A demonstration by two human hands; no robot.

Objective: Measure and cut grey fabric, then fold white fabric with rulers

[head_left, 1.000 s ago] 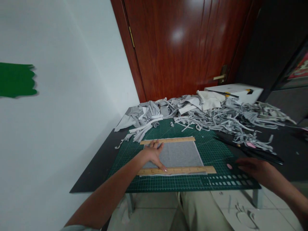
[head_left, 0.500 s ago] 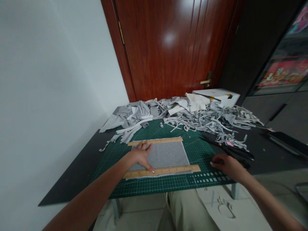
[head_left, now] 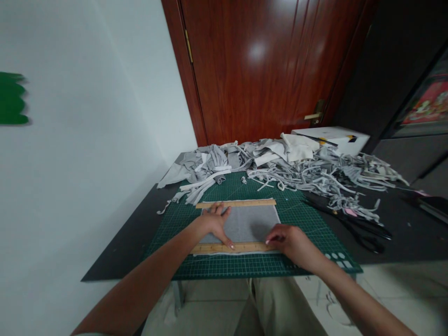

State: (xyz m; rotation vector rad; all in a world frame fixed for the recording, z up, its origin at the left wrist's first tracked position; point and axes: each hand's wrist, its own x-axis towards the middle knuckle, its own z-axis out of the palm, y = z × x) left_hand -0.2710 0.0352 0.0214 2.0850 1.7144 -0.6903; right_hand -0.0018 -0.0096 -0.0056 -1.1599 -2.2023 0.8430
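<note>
A glossy reddish-brown door (head_left: pixel 252 70) with a metal handle (head_left: pixel 312 116) catches light beside a white wall (head_left: pixel 87 116); a pale tiled floor (head_left: pixel 395 289) extends below a black table (head_left: pixel 122 247), with what is likely a dark cabinet (head_left: pixel 378 70) at right.

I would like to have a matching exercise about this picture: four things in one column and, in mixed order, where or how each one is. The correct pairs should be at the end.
Things
1. flat grey cloth
2. black scissors
3. white box
4. left hand

Places or states
A. at the back, near the door
B. spread open
C. across the right edge of the green mat
D. partly under two wooden rulers

Right pairs: 1-D, 2-C, 3-A, 4-B
</note>
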